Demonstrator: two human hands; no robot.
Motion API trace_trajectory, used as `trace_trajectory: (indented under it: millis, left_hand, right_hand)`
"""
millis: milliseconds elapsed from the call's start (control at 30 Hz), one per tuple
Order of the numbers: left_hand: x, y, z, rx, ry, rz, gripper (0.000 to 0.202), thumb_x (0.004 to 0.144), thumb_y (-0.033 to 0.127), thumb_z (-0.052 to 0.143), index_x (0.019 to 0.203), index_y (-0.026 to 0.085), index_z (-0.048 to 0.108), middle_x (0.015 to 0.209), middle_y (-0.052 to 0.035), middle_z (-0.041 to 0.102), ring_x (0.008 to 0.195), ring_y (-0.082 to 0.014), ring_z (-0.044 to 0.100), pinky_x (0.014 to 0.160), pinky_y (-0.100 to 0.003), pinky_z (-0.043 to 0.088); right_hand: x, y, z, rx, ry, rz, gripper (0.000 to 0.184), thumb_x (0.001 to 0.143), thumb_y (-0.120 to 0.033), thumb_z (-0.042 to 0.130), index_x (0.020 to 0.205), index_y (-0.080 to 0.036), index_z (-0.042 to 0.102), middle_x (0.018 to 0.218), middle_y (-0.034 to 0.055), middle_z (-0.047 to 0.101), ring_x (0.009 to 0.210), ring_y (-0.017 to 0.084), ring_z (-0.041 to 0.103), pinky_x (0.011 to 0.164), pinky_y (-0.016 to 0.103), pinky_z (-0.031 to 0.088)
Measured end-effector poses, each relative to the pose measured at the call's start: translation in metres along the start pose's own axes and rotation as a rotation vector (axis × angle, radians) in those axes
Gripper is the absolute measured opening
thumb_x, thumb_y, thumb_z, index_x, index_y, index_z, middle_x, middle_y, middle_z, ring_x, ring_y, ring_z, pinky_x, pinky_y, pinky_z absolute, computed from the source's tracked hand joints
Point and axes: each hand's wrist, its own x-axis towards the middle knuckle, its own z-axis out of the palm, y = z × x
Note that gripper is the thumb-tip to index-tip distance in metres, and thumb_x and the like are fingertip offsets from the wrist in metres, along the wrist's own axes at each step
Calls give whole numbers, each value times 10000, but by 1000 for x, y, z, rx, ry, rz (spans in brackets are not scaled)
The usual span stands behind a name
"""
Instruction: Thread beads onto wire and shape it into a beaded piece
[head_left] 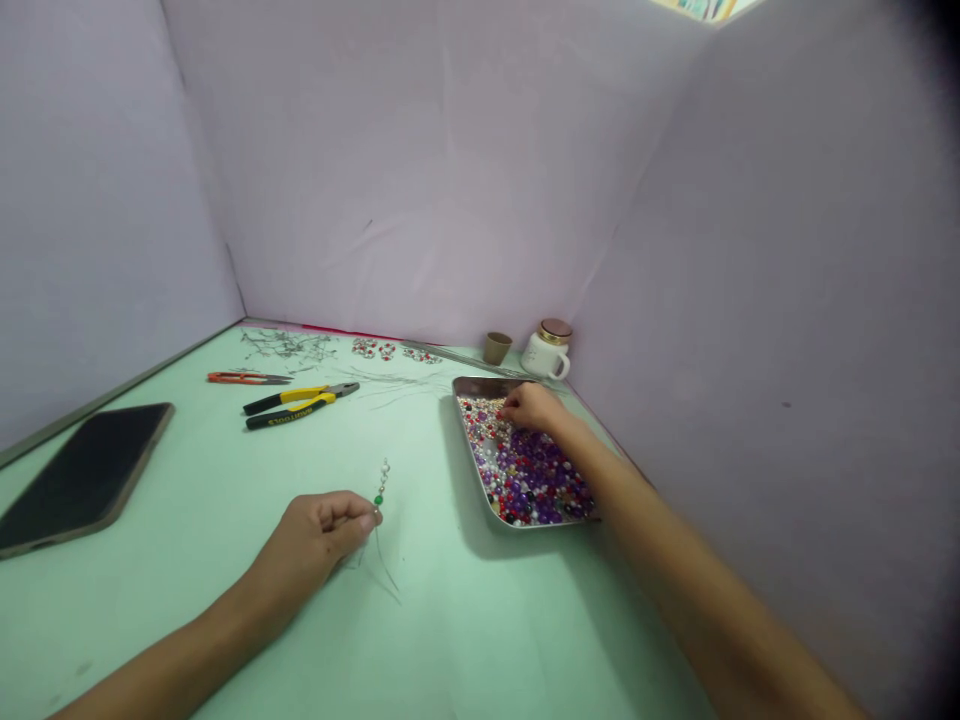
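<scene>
Between the thumb and fingers of my left hand (pixel 326 535) is a thin beaded wire (pixel 382 487). Its short row of beads, pale ones and one green, points up past the fingertips, and loose wire ends trail below onto the table. My right hand (pixel 534 408) reaches into the far part of a metal tray (pixel 480 482) full of mixed beads (pixel 536 475), mostly purple, red, white and gold. Its fingers are pinched together among the small beads; whether a bead is between them is hidden.
Yellow-and-black pliers (pixel 301 403), red-handled snips (pixel 249 378) and a dark phone (pixel 86 475) lie at left. Wire scraps (pixel 289 345), red-and-clear beaded pieces (pixel 373 349), a brown cup (pixel 497 348) and a lidded white mug (pixel 546 355) line the back. Pale walls enclose the table.
</scene>
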Motion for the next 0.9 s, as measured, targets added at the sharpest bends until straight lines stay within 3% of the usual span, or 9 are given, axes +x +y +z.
trace_trajectory:
  millis: [100,333,700,900]
  left_hand:
    - [-1,1,0,-7,-3,10,282,676,403,551,715,127,595,453,62,312,432,-59,204,418,-205,146]
    - [-2,0,1,-23,18,33,267,673,395,554,697,131,593,443,64,326,417,-54,210,402,-198,141]
    - [-4,4,3,-104,28,58,239,654,361,567,665,122,576,415,76,320,400,-42,198,403,-198,142]
    - [-3,-1,2,-113,17,76,238,666,360,557,677,123,579,427,75,327,407,-46,212,412,-201,158]
  right_hand:
    - [4,-2,7,-46,-10,34,193,664,-345,586,740,-210,701,762,49,685,707,176,605,589,220,406]
    - [0,-5,9,-102,-38,28,167,662,-269,574,779,-270,693,830,12,683,807,178,601,634,213,408]
    - [-6,-5,16,-136,30,73,137,639,-193,538,705,-175,656,819,121,656,817,273,588,640,303,402]
    - [-8,3,13,17,149,121,163,639,-190,538,762,-163,641,862,137,645,889,293,556,717,331,388]
